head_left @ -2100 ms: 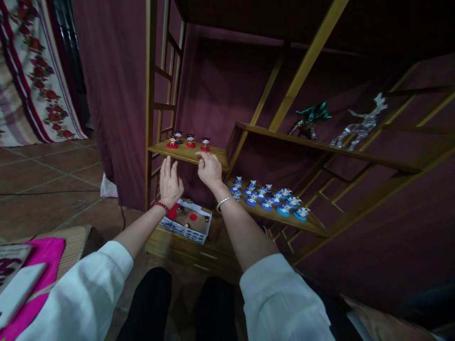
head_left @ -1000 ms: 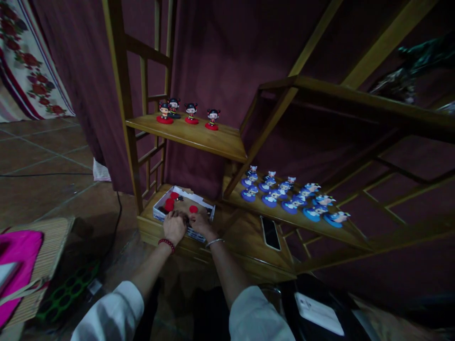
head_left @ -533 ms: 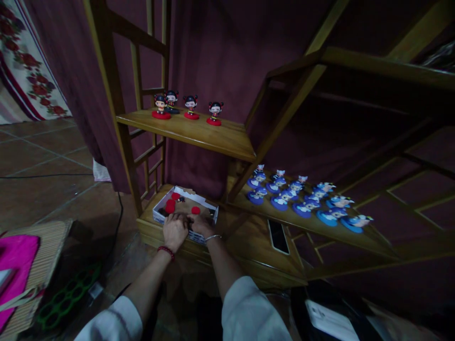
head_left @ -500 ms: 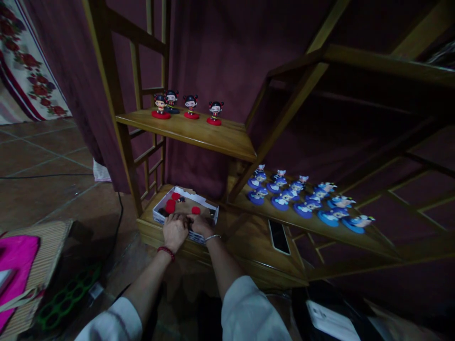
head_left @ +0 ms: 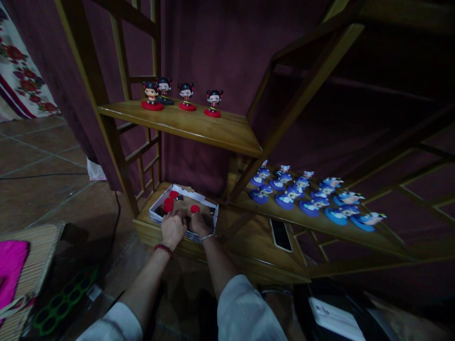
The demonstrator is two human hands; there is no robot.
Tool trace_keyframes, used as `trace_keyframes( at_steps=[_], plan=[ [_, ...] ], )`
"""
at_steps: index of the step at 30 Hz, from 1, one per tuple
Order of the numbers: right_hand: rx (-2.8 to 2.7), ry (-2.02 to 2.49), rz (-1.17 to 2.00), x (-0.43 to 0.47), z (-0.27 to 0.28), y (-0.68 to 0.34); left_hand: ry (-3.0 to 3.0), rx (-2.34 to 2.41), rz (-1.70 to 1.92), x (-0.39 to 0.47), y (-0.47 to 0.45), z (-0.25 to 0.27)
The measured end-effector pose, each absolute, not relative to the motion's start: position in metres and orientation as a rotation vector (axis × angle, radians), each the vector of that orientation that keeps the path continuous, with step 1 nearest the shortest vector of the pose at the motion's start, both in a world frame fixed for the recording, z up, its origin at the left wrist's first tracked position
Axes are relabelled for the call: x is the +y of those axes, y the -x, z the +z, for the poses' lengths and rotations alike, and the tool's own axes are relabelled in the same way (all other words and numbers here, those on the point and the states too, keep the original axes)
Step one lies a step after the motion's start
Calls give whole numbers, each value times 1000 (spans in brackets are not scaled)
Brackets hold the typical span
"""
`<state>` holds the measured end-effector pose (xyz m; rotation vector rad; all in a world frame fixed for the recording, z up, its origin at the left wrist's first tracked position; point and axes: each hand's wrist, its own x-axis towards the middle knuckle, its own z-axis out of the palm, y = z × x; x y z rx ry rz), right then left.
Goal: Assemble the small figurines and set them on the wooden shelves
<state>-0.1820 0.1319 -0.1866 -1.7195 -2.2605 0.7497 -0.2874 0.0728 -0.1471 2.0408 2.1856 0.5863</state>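
My left hand (head_left: 173,229) and my right hand (head_left: 199,223) meet inside a shallow white cardboard box (head_left: 155,217) on the low wooden shelf. The fingers of both are curled and close together, hiding whatever they grip. Beyond them in the box lie a red round base (head_left: 168,204), another red base (head_left: 195,208) near my right fingers, and a small dark piece (head_left: 179,198). A brown sheet (head_left: 185,202) lines part of the box. A red bead bracelet circles my left wrist, a silvery one my right.
Several black-haired figurines (head_left: 186,96) stand on the upper shelf (head_left: 213,129). To the right, several blue figurines (head_left: 287,196) are in rows on another shelf. A phone (head_left: 281,235) lies below them. A bamboo mat (head_left: 40,251) with pink cloth (head_left: 12,265) is at the left.
The view has shifted slightly and come nearer the shelves. Both hands stay together in the box, with only a slight change in the fingers.
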Motion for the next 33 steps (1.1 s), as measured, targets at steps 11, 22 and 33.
trace_keyframes(
  at_steps=[11, 22, 33],
  plan=[
    [-2031, 1816, 857, 132, -180, 176, -1876, 2059, 547, 101, 301, -141],
    [-1871, 1734, 813, 120, -158, 166, -1985, 1798, 331, 107, 297, -143],
    [-1806, 1709, 793, 102, -160, 153, -2053, 1605, 339, 107, 286, -146]
  ],
)
